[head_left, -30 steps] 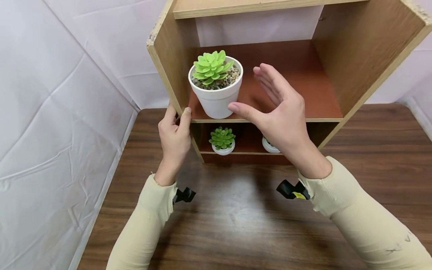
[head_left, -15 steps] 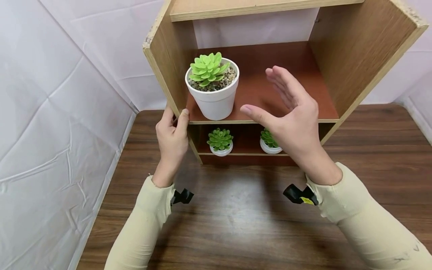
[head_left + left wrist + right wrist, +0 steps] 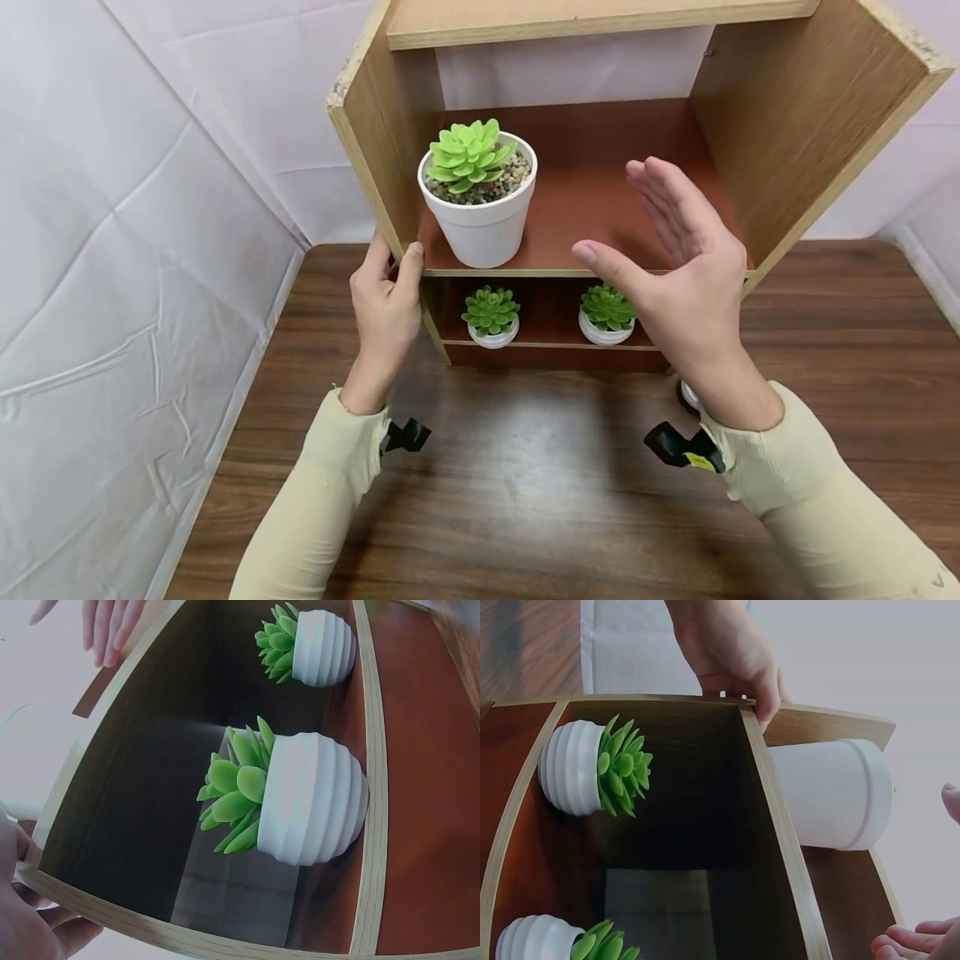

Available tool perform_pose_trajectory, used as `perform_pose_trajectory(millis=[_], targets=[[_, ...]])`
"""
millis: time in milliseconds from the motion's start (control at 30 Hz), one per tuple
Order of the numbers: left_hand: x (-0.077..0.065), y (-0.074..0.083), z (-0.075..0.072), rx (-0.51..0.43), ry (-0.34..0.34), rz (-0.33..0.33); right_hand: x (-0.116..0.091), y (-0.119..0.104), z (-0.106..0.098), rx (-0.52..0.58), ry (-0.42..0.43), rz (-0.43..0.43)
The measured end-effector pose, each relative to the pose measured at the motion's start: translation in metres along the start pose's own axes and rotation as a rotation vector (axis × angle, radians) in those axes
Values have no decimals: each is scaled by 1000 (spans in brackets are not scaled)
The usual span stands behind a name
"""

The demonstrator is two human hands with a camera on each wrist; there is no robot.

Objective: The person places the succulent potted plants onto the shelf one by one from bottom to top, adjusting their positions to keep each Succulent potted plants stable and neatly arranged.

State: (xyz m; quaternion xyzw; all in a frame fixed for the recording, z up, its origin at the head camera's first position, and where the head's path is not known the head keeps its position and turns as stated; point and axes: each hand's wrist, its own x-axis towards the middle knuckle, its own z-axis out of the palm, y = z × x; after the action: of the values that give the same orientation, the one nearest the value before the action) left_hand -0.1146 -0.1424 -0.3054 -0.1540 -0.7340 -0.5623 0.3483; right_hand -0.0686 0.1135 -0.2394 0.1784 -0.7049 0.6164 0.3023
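A large white pot (image 3: 483,237) with a light green succulent (image 3: 468,154) and pebbles stands on the red-brown middle shelf, close to the left side panel (image 3: 375,142). My left hand (image 3: 386,321) grips that panel's front edge, thumb in front and fingers round the outer side. To the right of the pot, my right hand (image 3: 693,292) hovers before the shelf with thumb and fingers spread, holding nothing. On the lower shelf sit two small ribbed white pots (image 3: 311,799) with green succulents (image 3: 622,769). The right wrist view shows the left hand's grip at the panel where the shelf meets it.
The wooden shelf unit stands on a dark brown wood-grain surface (image 3: 517,483). White sheeting (image 3: 135,208) hangs at the left and behind. A small dark and white object (image 3: 688,396) is mostly hidden behind my right wrist. The unit's upper board (image 3: 600,21) crosses above the pot.
My right hand has drawn away from the large pot, to the right and slightly down, uncovering the lower right succulent. The left hand keeps its grip on the panel, and the pot stays in place.
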Motion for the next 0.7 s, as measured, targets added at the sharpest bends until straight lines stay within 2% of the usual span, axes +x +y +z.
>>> perform_pose_trajectory(millis=[100, 333, 700], targets=[[0, 0, -1, 15, -4, 4, -3, 1, -5, -9, 6, -24], [2, 2, -2, 31, 8, -3, -11, 1, -9, 42, 80, 24], [0, 1, 1, 15, 4, -18, -19, -1, -24, 19, 71, -24]])
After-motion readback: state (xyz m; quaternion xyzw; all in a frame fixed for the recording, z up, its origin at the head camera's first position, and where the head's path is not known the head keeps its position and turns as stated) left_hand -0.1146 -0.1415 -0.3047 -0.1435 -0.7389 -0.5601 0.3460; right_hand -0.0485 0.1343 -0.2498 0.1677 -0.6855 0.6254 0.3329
